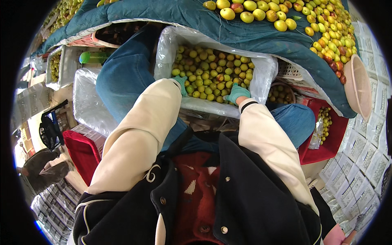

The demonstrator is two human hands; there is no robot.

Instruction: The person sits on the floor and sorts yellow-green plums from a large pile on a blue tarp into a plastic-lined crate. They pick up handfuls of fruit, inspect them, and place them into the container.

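A plastic-lined crate (265, 72) between my knees holds many yellow-green jujube-like fruits (211, 73), some with brown patches. At the crate's near left corner is my left hand (181, 85) in a green glove, beside the fruits and the plastic liner. My right hand (237, 93), gloved in green too, is at the near right part of the crate, over the liner's edge and the fruits. The fingers of both hands are partly hidden, so whether either one grips the liner or a fruit cannot be told.
Beyond the crate, a teal padded cloth (190, 13) bears more fruit, with a pink basket (358, 87) at its right end. A red crate (333, 137) stands right; a lined crate (88, 101) and a red-covered crate (81, 153) stand left. Another person's hand (359, 222) shows lower right.
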